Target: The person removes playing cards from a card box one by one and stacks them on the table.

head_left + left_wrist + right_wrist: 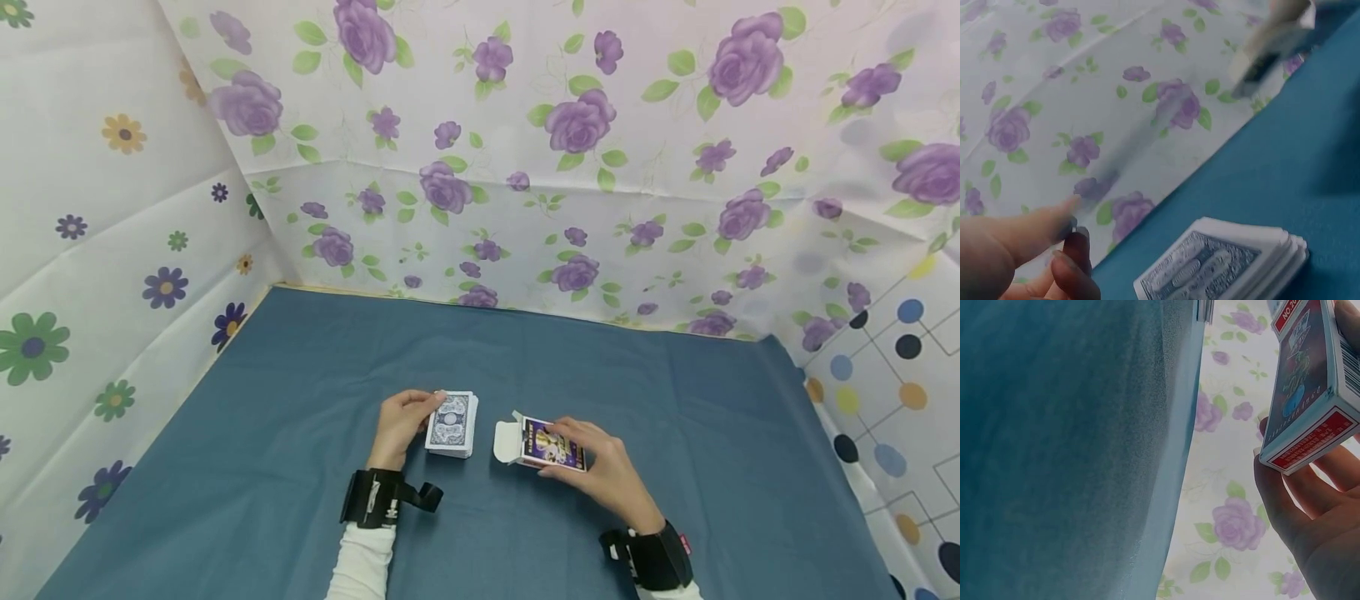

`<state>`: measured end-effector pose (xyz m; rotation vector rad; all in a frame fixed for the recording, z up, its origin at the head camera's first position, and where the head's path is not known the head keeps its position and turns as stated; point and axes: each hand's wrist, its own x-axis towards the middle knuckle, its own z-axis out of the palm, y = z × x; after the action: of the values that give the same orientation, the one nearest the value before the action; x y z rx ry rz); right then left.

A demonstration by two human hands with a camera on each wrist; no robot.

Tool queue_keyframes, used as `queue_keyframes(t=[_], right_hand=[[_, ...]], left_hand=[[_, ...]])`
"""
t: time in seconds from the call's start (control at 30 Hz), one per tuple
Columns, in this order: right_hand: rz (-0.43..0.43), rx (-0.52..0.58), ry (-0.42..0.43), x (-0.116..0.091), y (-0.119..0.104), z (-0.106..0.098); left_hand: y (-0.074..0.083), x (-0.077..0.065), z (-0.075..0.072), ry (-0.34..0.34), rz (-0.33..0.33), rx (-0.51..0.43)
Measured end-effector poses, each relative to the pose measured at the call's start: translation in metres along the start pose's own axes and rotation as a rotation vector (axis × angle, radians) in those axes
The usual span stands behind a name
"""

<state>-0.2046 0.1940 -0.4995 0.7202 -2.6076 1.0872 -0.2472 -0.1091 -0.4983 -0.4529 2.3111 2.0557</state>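
A stack of playing cards (451, 421) with blue patterned backs lies on the cloth, its edges slightly uneven. My left hand (403, 423) is at its left side, the fingertips overlapping the upper left corner in the head view. In the left wrist view the left thumb (1041, 231) meets a curled finger beside the cards (1210, 262); I cannot tell whether something thin is between them. My right hand (600, 467) grips the card box (551, 443), thumb on the near side and fingers over the far side. The box's white end flap (507, 442) stands open toward the cards.
A blue cloth (300, 517) covers the table. A curtain with purple roses (442, 183) hangs behind it, with patterned sheets at the left (165, 287) and right (892, 433). Each wrist wears a black strap (378, 498).
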Motion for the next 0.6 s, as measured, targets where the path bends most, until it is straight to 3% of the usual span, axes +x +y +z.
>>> queue_keyframes(t=[0.23, 0.6], right_hand=[[0.007, -0.007, -0.005, -0.001, 0.001, 0.001], [0.009, -0.006, -0.005, -0.001, 0.003, 0.0]], left_hand=[[-0.009, 0.003, 0.001, 0.049, 0.011, 0.018], [-0.018, 0.002, 0.006, 0.14, 0.082, 0.052]])
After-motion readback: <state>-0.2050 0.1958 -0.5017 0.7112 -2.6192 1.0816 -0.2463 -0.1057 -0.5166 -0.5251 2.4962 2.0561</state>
